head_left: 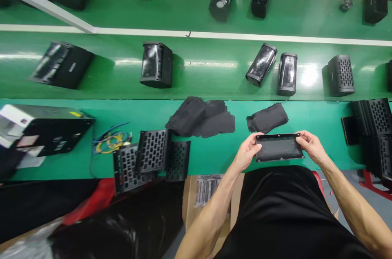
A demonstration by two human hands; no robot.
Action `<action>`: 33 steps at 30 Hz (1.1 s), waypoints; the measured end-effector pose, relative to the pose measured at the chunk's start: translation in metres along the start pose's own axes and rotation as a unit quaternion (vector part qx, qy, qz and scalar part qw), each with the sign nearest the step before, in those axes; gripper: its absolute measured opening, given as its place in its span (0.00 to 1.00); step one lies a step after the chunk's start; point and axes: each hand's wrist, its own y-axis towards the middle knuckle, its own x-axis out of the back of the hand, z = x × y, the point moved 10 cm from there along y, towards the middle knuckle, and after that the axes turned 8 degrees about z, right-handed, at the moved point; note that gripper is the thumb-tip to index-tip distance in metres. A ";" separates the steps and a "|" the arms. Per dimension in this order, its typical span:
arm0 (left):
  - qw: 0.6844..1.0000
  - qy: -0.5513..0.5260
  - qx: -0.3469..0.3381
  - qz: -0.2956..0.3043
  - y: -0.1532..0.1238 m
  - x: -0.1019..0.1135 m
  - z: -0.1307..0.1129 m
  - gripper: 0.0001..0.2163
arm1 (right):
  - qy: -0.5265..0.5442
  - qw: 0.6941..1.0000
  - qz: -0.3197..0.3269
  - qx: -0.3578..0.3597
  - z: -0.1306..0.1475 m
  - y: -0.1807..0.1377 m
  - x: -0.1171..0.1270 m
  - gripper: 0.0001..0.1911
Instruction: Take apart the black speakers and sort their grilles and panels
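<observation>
Between my two hands is a black speaker grille [279, 148], its hollow inner side facing up, near the front edge of the green bench. My left hand [247, 150] is closed on its left end, thumb over the rim. Its right end is pinched by my right hand [310, 146], the thumb lying on the upper corner. Just behind the grille lies a small stack of black cloth sheets [269, 117]. To the left of that spreads a larger pile of black sheets [200, 118].
Perforated grilles [153, 150] overlap the bench edge at left, beside coiled cables [112, 142] and a boxy device [45, 128]. More grilles [379, 116] are stacked at right near a phone [350, 130]. Speakers [157, 65] stand on the green line behind. Below sits a cardboard box [190, 197].
</observation>
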 end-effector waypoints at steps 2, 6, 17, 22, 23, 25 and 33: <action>1.000 -0.001 -0.005 0.006 0.001 0.000 -0.001 0.27 | 0.001 1.000 -0.005 0.004 0.000 0.001 0.001 0.29; 1.000 0.001 -0.011 0.012 0.002 0.000 0.000 0.27 | -0.006 1.000 -0.017 0.017 0.001 0.004 0.005 0.28; 1.000 -0.004 -0.010 0.025 0.001 -0.004 -0.008 0.30 | 0.031 0.999 -0.014 0.009 -0.001 0.006 0.009 0.27; 0.999 0.016 -0.015 0.036 0.001 -0.007 -0.013 0.31 | 0.033 0.999 -0.019 0.016 0.003 0.007 0.011 0.27; 0.999 0.022 -0.017 0.039 0.001 -0.007 -0.013 0.31 | 0.035 0.999 -0.019 0.017 0.005 0.007 0.011 0.27; 0.998 0.038 -0.025 0.044 0.001 -0.008 -0.017 0.31 | 0.041 0.999 -0.018 0.024 0.011 0.008 0.012 0.27; 0.996 0.035 -0.022 0.082 -0.001 -0.015 -0.039 0.30 | 0.011 0.998 -0.018 0.052 0.039 0.010 0.021 0.25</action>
